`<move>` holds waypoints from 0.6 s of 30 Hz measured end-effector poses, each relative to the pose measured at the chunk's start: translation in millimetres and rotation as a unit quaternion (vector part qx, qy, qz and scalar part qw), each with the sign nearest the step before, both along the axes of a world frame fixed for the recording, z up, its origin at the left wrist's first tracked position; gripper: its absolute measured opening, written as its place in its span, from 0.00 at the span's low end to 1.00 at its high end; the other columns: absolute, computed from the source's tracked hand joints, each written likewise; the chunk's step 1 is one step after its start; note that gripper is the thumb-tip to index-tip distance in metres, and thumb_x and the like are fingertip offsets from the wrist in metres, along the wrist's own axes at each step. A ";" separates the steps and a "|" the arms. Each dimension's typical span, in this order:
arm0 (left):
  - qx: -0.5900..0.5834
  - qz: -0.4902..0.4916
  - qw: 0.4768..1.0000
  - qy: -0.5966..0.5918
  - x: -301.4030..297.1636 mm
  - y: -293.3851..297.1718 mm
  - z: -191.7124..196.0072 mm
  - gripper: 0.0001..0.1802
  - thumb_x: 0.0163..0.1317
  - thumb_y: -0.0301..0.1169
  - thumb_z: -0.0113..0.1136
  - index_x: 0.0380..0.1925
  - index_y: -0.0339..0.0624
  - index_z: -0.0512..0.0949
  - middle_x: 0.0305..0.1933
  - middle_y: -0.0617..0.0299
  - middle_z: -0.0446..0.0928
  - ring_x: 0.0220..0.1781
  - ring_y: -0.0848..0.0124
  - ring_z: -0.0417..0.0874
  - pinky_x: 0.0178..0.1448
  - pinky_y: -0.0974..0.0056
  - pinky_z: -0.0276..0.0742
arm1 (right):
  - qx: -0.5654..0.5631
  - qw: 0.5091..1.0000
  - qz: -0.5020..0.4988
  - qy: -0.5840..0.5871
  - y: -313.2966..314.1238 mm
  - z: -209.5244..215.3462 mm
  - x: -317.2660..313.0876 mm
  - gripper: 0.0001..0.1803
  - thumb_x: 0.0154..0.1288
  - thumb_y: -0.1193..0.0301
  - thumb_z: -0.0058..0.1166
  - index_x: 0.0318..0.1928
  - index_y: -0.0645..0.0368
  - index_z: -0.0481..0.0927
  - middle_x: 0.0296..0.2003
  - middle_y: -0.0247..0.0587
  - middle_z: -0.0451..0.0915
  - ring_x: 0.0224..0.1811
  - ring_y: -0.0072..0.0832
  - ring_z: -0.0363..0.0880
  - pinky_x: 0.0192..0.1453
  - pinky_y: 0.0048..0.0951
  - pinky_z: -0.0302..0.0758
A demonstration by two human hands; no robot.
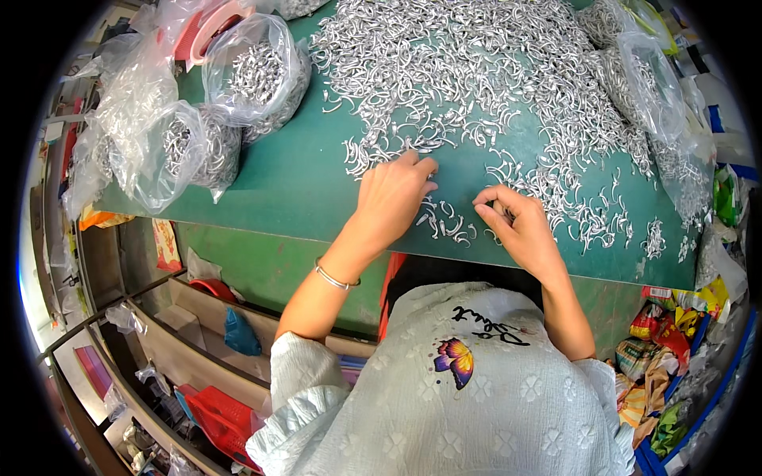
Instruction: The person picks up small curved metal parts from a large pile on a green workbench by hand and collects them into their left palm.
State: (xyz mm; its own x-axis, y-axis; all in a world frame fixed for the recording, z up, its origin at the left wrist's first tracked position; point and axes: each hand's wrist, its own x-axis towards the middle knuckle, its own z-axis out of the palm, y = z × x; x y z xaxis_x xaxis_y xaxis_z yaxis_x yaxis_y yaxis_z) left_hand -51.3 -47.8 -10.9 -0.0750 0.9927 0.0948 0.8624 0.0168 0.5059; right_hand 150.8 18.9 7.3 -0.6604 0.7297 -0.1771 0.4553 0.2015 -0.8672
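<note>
Small curved silver metal pieces [468,55] lie in a wide heap across the green tabletop. My left hand [393,194] is closed, its fingers curled down at the near edge of the heap; what the fingertips hold is hidden. To its right, my right hand [520,230] has its thumb and index finger drawn together. Something small and dark shows inside its curled fingers, too unclear to name. Between and just below the two hands lies a small loose group of the curved pieces [448,222]. More pieces [591,222] are scattered to the right of my right hand.
Clear plastic bags of metal pieces [202,151] stand at the table's left, with a larger open bag [298,79] behind. Further filled bags [651,95] line the right side. A pink-rimmed basket [214,32] sits far left. Below are wooden shelving [194,349] and a red crate [226,424].
</note>
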 end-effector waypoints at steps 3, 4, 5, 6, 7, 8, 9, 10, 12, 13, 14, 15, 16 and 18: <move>-0.032 -0.005 0.999 0.030 -7.5 9.4 -5.5 0.09 0.52 0.29 0.65 0.35 0.45 0.78 0.28 0.55 0.75 0.28 0.53 0.78 0.31 0.56 0.72 | 0.005 1.000 -0.001 0.007 0.0 -2.7 3.7 0.03 0.61 0.76 0.57 0.36 0.61 0.79 0.13 0.32 0.60 0.15 0.16 0.55 0.20 0.24 0.54; -0.013 -0.014 1.000 0.008 -10.4 11.3 -9.6 0.09 0.53 0.29 0.65 0.35 0.44 0.78 0.27 0.57 0.76 0.27 0.55 0.78 0.30 0.57 0.72 | 0.009 1.000 -0.001 0.009 0.4 -2.9 4.8 0.04 0.61 0.75 0.57 0.36 0.61 0.79 0.12 0.34 0.61 0.14 0.18 0.56 0.19 0.26 0.55; 0.006 -0.021 1.000 -0.013 -13.3 12.2 -15.1 0.09 0.54 0.29 0.64 0.35 0.42 0.78 0.27 0.59 0.76 0.26 0.57 0.78 0.30 0.57 0.72 | 0.003 1.000 -0.004 0.012 0.1 -2.4 5.6 0.03 0.61 0.75 0.57 0.36 0.61 0.79 0.12 0.33 0.61 0.14 0.17 0.56 0.20 0.25 0.55; 0.025 -0.030 0.999 -0.034 -15.4 14.2 -15.3 0.09 0.55 0.29 0.64 0.35 0.41 0.78 0.26 0.61 0.77 0.25 0.59 0.78 0.29 0.57 0.71 | -0.002 1.000 -0.009 0.015 -0.1 -2.5 6.8 0.03 0.61 0.75 0.57 0.36 0.61 0.79 0.12 0.32 0.61 0.15 0.16 0.56 0.20 0.24 0.55; 0.040 -0.021 0.989 -0.144 -18.6 14.9 -13.6 0.08 0.56 0.30 0.63 0.35 0.40 0.78 0.26 0.63 0.76 0.24 0.63 0.77 0.27 0.60 0.70 | -0.008 1.000 -0.013 0.019 0.0 -2.8 7.7 0.03 0.62 0.75 0.57 0.36 0.61 0.79 0.12 0.31 0.61 0.15 0.15 0.56 0.20 0.24 0.54; 0.054 -0.010 0.966 -0.251 -23.4 14.9 -9.4 0.09 0.58 0.31 0.63 0.34 0.38 0.77 0.25 0.65 0.76 0.23 0.67 0.75 0.26 0.63 0.68 | -0.017 0.999 -0.017 0.031 0.6 -3.9 8.4 0.03 0.62 0.76 0.57 0.36 0.61 0.79 0.13 0.29 0.62 0.16 0.14 0.56 0.20 0.23 0.54; 0.066 -0.002 0.932 -0.356 -28.7 15.7 -1.5 0.09 0.60 0.31 0.62 0.34 0.37 0.77 0.25 0.68 0.75 0.22 0.72 0.73 0.24 0.65 0.67 | -0.027 0.998 -0.025 0.044 0.9 -6.2 9.8 0.03 0.62 0.76 0.56 0.36 0.61 0.79 0.13 0.28 0.63 0.16 0.13 0.57 0.20 0.22 0.54; -0.059 0.091 0.818 -0.564 -35.8 11.2 11.7 0.11 0.65 0.34 0.59 0.36 0.34 0.76 0.27 0.70 0.72 0.23 0.80 0.64 0.26 0.75 0.61 | -0.038 0.997 -0.031 0.057 0.8 -8.4 10.8 0.03 0.63 0.76 0.56 0.36 0.61 0.79 0.14 0.26 0.64 0.17 0.12 0.57 0.21 0.22 0.54; -0.003 0.060 0.526 -0.848 -45.5 4.1 6.5 0.08 0.69 0.32 0.50 0.35 0.38 0.72 0.32 0.67 0.68 0.23 0.80 0.60 0.25 0.77 0.56 | -0.051 0.991 -0.033 0.118 0.1 -15.1 9.8 0.03 0.65 0.75 0.55 0.36 0.62 0.79 0.15 0.23 0.65 0.17 0.11 0.57 0.21 0.20 0.54; 0.048 0.072 0.373 -0.924 -39.5 0.1 8.9 0.09 0.70 0.33 0.49 0.34 0.38 0.70 0.32 0.67 0.65 0.22 0.79 0.57 0.24 0.76 0.54 | -0.058 0.987 -0.033 0.148 0.4 -16.4 8.3 0.04 0.66 0.74 0.54 0.36 0.62 0.79 0.16 0.21 0.65 0.17 0.10 0.57 0.21 0.19 0.53; 0.058 0.054 0.291 -0.954 -34.4 -3.7 10.8 0.09 0.69 0.32 0.48 0.32 0.39 0.69 0.32 0.67 0.63 0.22 0.79 0.56 0.23 0.75 0.53 | -0.136 0.977 -0.039 0.161 2.2 -13.2 9.1 0.05 0.67 0.73 0.53 0.36 0.62 0.79 0.17 0.21 0.65 0.17 0.10 0.56 0.21 0.18 0.53; 0.068 0.035 0.206 -0.976 -29.5 -8.0 12.2 0.09 0.69 0.32 0.47 0.30 0.40 0.68 0.31 0.67 0.61 0.22 0.79 0.56 0.22 0.74 0.52 | -0.213 0.961 -0.046 0.172 4.2 -5.6 9.9 0.06 0.68 0.73 0.52 0.37 0.62 0.79 0.17 0.20 0.66 0.17 0.09 0.56 0.21 0.17 0.52; 0.076 0.016 0.119 -0.990 -25.6 -9.4 12.6 0.09 0.69 0.31 0.47 0.29 0.41 0.66 0.31 0.67 0.59 0.22 0.79 0.55 0.21 0.74 0.51 | -0.289 0.938 -0.053 0.182 5.1 -1.7 10.3 0.06 0.69 0.72 0.51 0.37 0.62 0.79 0.18 0.20 0.66 0.17 0.08 0.56 0.21 0.17 0.52; 0.083 -0.028 0.025 -0.996 -20.1 -6.5 6.3 0.08 0.67 0.30 0.46 0.27 0.42 0.65 0.29 0.67 0.58 0.21 0.78 0.54 0.19 0.73 0.49 | -0.326 0.921 -0.044 0.211 6.5 -5.9 7.4 0.07 0.70 0.71 0.50 0.39 0.62 0.78 0.18 0.19 0.65 0.17 0.08 0.55 0.20 0.16 0.50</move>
